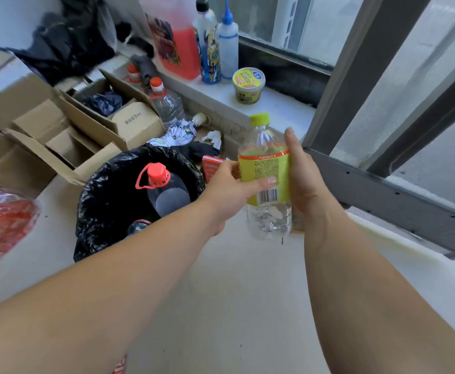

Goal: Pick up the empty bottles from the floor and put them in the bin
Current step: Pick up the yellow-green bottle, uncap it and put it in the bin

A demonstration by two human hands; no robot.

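Observation:
I hold a clear plastic bottle (268, 211) with a yellow-green label and cap upright above the floor, right of the bin. My left hand (234, 190) grips its label from the left, thumb across the front. My right hand (305, 182) presses against its right side. The bin (99, 211) has a black bag liner and stands to the left. Inside it lies a large clear bottle with a red handled cap (164, 190) and another dark bottle (137, 226).
Open cardboard boxes (59, 136) sit behind the bin, with a red-capped bottle (167, 103) beside them. A red jug (179, 36), bottles and a yellow tub (248, 85) stand on the window ledge. A red plastic bag (2, 222) lies far left. A grey window frame (382, 184) runs along the right.

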